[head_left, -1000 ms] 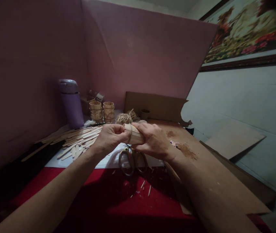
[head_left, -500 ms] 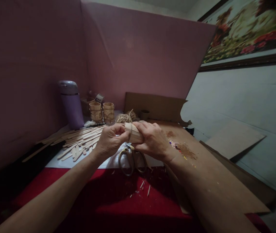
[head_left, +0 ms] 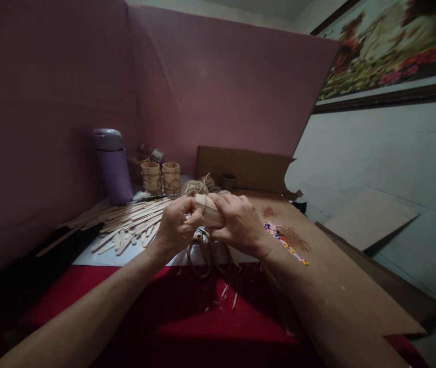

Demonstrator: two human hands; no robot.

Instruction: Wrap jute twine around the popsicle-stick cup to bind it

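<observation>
My right hand (head_left: 243, 222) is wrapped round a small cup made of craft sticks (head_left: 213, 215), which lies on its side in the air above the table. A strand of twine (head_left: 205, 202) circles the cup near its left end. At that end my left hand (head_left: 177, 222) pinches the twine against the sticks; its fingertips partly hide the strand. Below both hands lies a pair of scissors (head_left: 199, 260), handles toward me and blades mostly covered. To the left, many loose craft sticks (head_left: 133, 222) are spread over white paper (head_left: 87, 256).
Two finished stick cups (head_left: 171, 178) stand behind, beside a purple bottle (head_left: 114, 174). A ball of twine (head_left: 197, 186) and a roll of tape (head_left: 228, 180) sit farther back. On the brown board (head_left: 340, 291) at right lies a colourful patterned strip (head_left: 284, 243). Wood scraps dot the red cloth (head_left: 187, 317).
Both hands and the cup have shifted slightly left. My right forearm has moved off the patterned strip, so more of it shows. The hold on the cup stays the same.
</observation>
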